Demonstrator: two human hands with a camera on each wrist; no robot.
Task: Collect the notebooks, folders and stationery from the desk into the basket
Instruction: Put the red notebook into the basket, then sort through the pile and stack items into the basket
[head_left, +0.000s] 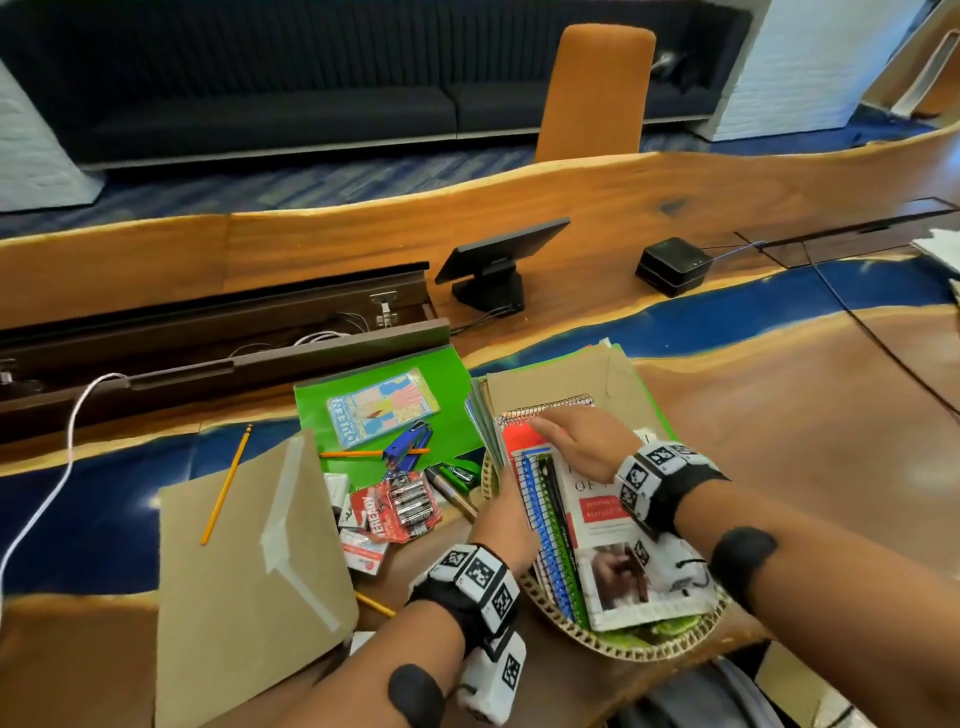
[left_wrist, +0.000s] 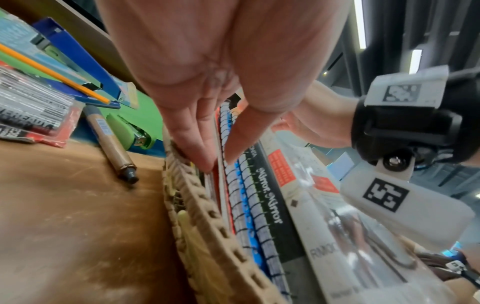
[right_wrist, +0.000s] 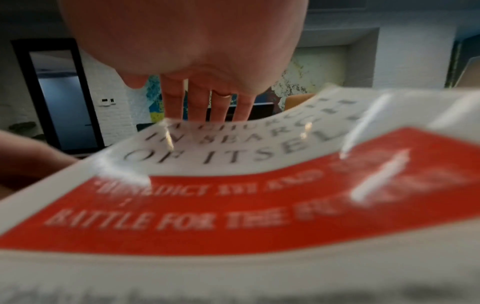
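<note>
While both hands (head_left: 511, 512) (head_left: 582, 441) lie flat-fingered on books in the wicker basket (head_left: 623, 642), batteries (head_left: 402, 506), blue stapler (head_left: 408, 441), pencils (head_left: 226, 486), green folder (head_left: 363, 395), cardboard notebook (head_left: 234, 597) crowd the tabletop (head_left: 805, 415) beside it.

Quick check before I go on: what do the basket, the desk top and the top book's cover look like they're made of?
Basket: woven natural fibre, probably rattan or wicker; tan, matte, with an open lattice rim.
Desk: solid wood with visible grain and a wavy natural edge, inlaid with glossy blue bands that look like resin.
Top book: glossy paper or plastic-covered jacket, judging by the glare streaks across its white and red cover.
</note>
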